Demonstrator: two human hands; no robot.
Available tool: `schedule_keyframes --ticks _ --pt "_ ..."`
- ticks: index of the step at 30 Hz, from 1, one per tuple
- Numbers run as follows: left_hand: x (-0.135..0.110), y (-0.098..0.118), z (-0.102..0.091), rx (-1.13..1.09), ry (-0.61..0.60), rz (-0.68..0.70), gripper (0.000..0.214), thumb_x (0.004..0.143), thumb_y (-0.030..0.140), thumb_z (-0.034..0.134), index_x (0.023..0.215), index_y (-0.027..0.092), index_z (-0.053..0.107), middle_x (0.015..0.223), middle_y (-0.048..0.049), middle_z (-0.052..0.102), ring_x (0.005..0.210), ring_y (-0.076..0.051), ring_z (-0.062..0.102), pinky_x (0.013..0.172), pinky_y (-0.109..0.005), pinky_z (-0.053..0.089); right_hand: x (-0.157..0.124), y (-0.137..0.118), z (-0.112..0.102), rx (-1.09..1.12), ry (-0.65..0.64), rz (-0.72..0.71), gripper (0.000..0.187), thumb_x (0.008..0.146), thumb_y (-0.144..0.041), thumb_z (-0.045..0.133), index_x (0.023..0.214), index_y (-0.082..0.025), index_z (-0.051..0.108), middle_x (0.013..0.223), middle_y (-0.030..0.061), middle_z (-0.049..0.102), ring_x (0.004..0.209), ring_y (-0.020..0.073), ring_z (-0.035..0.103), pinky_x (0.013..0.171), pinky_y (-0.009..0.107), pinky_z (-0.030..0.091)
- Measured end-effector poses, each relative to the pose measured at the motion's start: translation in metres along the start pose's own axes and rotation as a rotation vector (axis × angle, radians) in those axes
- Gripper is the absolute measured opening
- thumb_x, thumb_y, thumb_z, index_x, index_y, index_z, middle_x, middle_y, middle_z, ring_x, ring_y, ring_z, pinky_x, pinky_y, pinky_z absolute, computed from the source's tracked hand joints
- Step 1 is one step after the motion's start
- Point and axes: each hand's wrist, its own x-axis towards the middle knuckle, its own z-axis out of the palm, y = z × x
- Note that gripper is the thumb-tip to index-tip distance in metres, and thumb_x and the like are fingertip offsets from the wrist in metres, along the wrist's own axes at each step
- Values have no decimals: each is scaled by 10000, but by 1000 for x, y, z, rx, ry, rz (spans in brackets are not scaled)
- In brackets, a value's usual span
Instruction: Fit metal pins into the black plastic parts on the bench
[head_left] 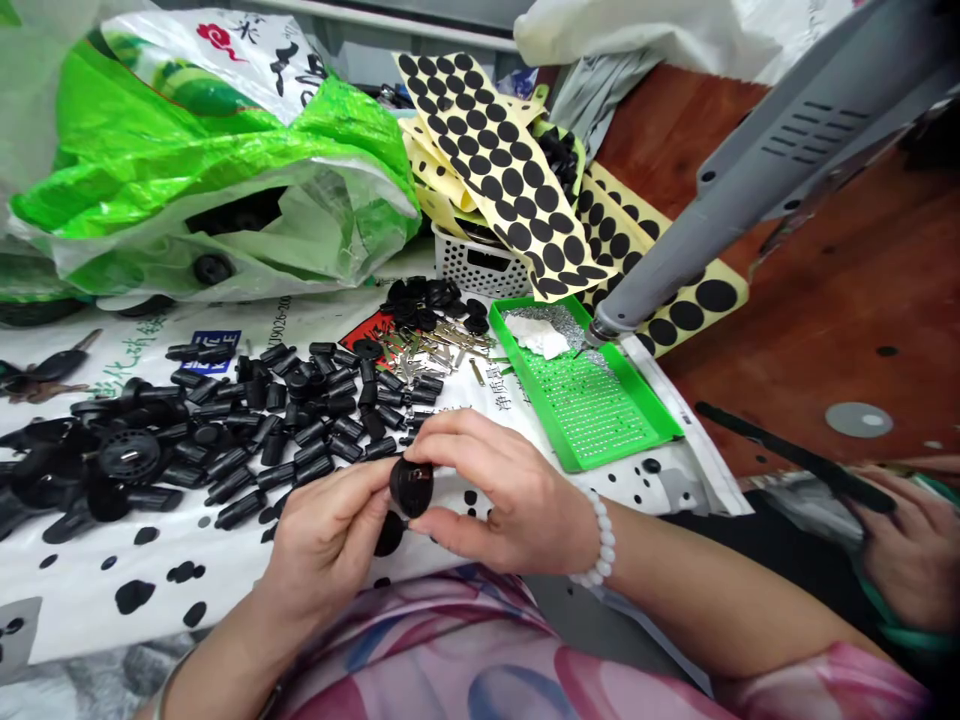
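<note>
Between my two hands is a small round black plastic part (412,487), with coppery metal bits showing on its face. My left hand (330,530) pinches its left edge with thumb and fingers. Thumb and fingertips of my right hand (495,490), with a white bead bracelet (602,540) on the wrist, close on its right side. Just below it is a dark disc shape (389,534); whether it is held or lies on the sheet I cannot tell. Beyond my hands lies a heap of black ribbed cylinders (307,435) and a pile of thin metal strips (442,348).
A green tray (566,430) of tiny screws stands right of the pile, under a grey electric screwdriver (697,210). Behind are a white basket (480,262), black-dot sticker sheets (502,160) and a green bag (225,170). Another person's hand (911,540) is at far right.
</note>
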Motion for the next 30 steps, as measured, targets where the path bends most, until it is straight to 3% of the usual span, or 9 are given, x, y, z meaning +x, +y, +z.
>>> schedule_keyframes --ticks 8,16,21,30 --pt "1 4 3 21 28 -92 246 794 133 526 918 260 697 824 -12 742 665 -170 684 644 -243 526 0 0 3 6 -36 -13 277 872 -283 575 1060 -79 575 1051 153 607 1010 183 569 899 296 500" --pt "-8 -4 8 31 -111 -62 306 843 93 474 1065 234 630 896 -27 725 712 -137 668 647 -207 489 -5 5 0 82 -102 38 267 865 -258 586 1058 -74 587 1035 160 616 985 192 587 847 313 527" --pt "-3 -4 4 -17 -199 -42 326 863 92 436 1100 229 613 919 -40 706 782 -148 654 707 -227 487 -6 7 -1 163 -10 112 126 873 -152 554 975 -127 624 959 112 631 894 153 617 777 284 541" --pt "-6 -2 -11 18 -225 -131 293 872 124 454 1104 202 616 1016 -63 697 883 -162 649 786 -243 495 -12 7 29 191 96 113 103 845 -153 580 945 -149 609 973 108 619 925 169 610 797 301 536"
